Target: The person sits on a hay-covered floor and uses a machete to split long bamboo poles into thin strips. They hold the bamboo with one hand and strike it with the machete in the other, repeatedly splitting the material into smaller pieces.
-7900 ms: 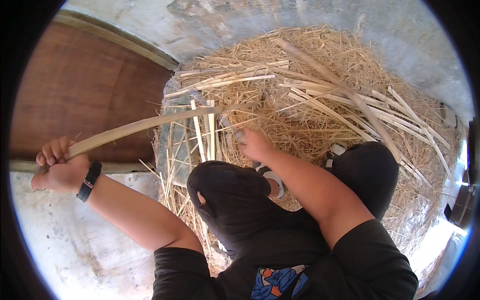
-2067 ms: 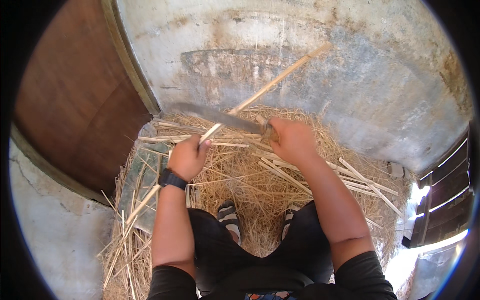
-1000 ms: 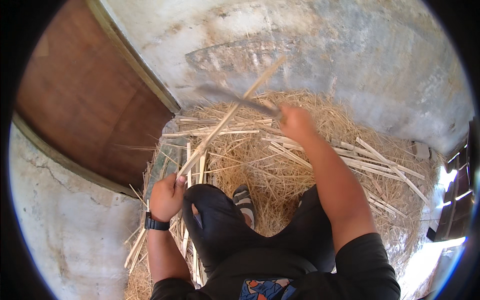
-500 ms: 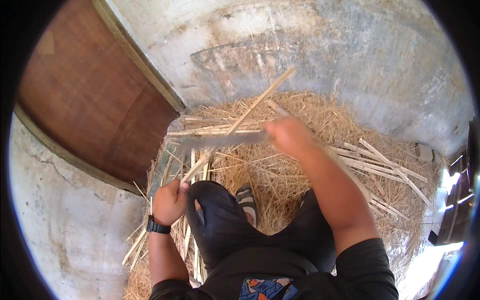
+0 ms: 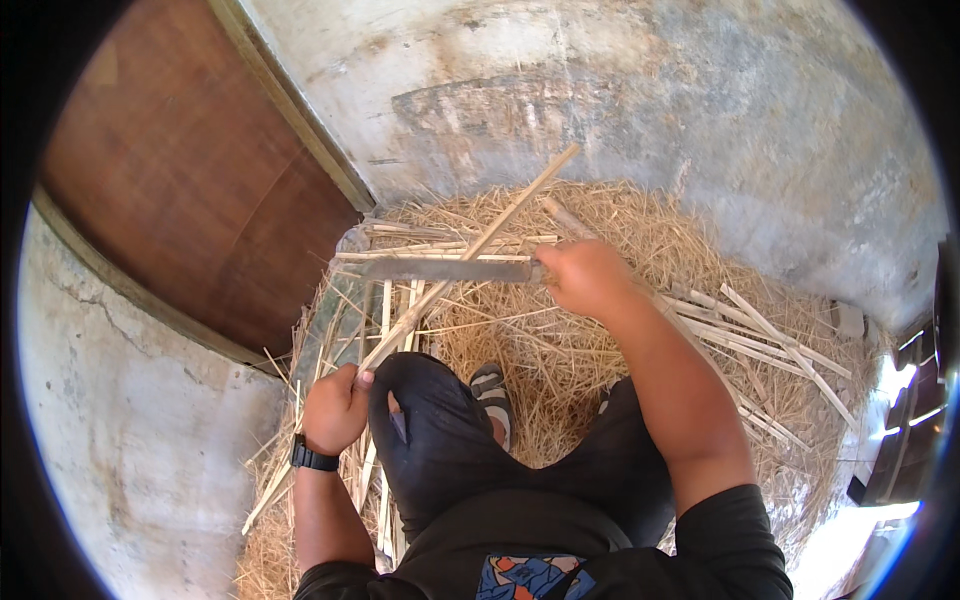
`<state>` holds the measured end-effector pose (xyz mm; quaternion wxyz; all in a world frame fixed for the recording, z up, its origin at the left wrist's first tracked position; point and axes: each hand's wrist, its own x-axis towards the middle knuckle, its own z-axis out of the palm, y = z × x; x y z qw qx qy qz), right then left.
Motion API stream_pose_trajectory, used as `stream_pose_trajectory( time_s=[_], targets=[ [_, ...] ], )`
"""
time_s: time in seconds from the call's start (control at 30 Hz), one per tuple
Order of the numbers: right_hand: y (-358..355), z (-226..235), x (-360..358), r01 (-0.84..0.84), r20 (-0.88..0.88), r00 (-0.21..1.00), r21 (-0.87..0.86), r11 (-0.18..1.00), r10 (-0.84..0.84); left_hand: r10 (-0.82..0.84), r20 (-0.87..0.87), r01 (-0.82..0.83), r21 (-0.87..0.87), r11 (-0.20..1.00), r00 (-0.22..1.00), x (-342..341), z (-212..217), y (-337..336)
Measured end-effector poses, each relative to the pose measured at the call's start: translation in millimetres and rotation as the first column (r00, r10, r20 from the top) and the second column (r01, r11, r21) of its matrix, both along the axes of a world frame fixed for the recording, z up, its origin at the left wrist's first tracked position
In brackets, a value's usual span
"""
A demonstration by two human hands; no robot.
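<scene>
My left hand [image 5: 336, 408] is closed round the near end of a long pale split-bamboo strip [image 5: 515, 208], beside my left knee. The strip slants away up to the right, its far end in front of the wall. My right hand [image 5: 585, 278] grips the handle of a machete [image 5: 450, 270], most of the handle hidden in the fist. Its broad dark blade points left and crosses the strip around the strip's middle. Whether the edge touches the strip I cannot tell.
Pale shavings [image 5: 540, 350] cover the floor round my sandalled foot [image 5: 491, 395]. Split strips [image 5: 760, 335] lie in a pile to the right, and more lie left and ahead. A thicker bamboo piece [image 5: 567, 217] lies beyond my right hand. A stained wall [image 5: 640, 110] and brown door [image 5: 200, 190] close the far side.
The machete was blurred by motion and is now sharp, still crossing the strip. My right hand sits slightly further right and nearer. The strip's far tip has shifted slightly left and down.
</scene>
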<state>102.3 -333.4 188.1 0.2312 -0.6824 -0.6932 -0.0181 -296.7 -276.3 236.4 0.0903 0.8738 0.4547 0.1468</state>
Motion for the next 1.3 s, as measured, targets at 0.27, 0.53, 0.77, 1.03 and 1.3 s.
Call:
stream_pose_trajectory(
  time_s=[0.27,0.53,0.77,1.03,1.3],
  targets=[
    [1,12,31,0.361,-0.268,0.884,-0.129,0.924,-0.383,0.044,-0.009,-0.043,0.081,0.996,0.999,-43,7,-8],
    [-6,-8,17,0.108,-0.110,0.989,0.083,0.991,-0.099,0.020,0.032,-0.022,0.051,0.998,0.999,-45,-3,-11],
    [-3,11,-2,0.062,-0.049,0.997,-0.019,0.998,-0.063,0.053,0.004,-0.053,0.159,0.986,0.999,-47,-5,-14],
    [-4,0,24,0.290,-0.129,0.951,0.042,0.956,-0.282,0.110,-0.009,-0.105,0.233,0.967,0.994,-48,-8,-15],
    [-4,9,-5,0.035,0.021,0.999,0.033,0.999,-0.036,0.107,-0.008,-0.103,0.218,0.970,0.994,-44,-11,-14]
  ],
)
